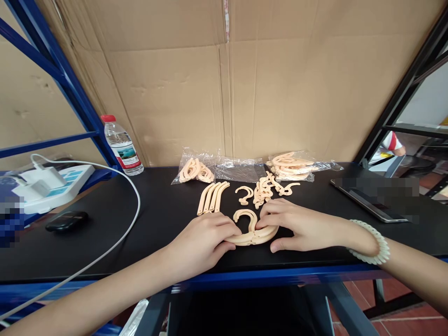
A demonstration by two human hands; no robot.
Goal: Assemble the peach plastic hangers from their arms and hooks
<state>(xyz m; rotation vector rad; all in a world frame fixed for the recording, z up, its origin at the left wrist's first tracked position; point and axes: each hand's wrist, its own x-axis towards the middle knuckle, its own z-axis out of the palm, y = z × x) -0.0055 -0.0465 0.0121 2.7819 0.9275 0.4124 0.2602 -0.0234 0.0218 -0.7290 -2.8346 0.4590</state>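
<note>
Far left on the black tabletop [168, 189]: thin white cable [139, 198], looping beside the left forearm. Could snag if that arm swings out. Next, slim curved beige strips [220, 196] in a row, just beyond the left hand [206, 235]; a forward push would likely scatter them. Left thumb and fingers together, pinching the left end of the beige hanger-shaped piece [252, 237], which lies near the front edge, between the hands, hook away from the person. Uneven pressure could twist its centre joint; a slipped grip could drop it off the edge. Single beige hook [249, 189] loose behind it. Right hand [292, 226]: fingers bent over the right end, clamped there, thumb on the near side; can't tell if the thumb presses. Tangled beige hook pile [264, 190] just past those fingers, easy to knock. Pale beaded bracelet [371, 241] on the right wrist, might catch pieces if the arm drags across.

Containers, left to right: clear plastic bottle with red cap [123, 149], fill level unclear. Crinkled clear bag [186, 155], curved beige parts [191, 170] inside. Flat clear bag [240, 170], no contents seen. Right-hand clear bag [324, 166], longer beige parts [290, 163] stacked in it.
</note>
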